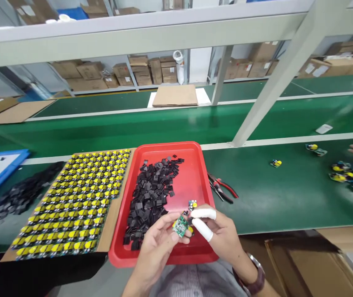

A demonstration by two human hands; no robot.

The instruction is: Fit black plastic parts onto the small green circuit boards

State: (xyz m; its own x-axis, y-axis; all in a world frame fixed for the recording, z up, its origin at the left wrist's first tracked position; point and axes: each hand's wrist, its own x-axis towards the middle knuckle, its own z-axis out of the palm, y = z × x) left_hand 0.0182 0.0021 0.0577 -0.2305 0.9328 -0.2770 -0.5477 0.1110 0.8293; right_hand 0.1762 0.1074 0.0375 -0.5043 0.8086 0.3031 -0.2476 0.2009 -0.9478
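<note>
Red tray (191, 173) holds black pieces (151, 185), left side. Left hand (160, 240) pinches circuit board (180, 226); right hand (223, 232): hold indeterminable. Blue tray (5, 176), left, cut off.

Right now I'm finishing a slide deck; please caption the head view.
Above a red tray of black pieces, the left hand holds a green circuit board beside the right hand.

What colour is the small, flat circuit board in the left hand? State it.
Green; the small, flat circuit board shows best in the head view.
</note>
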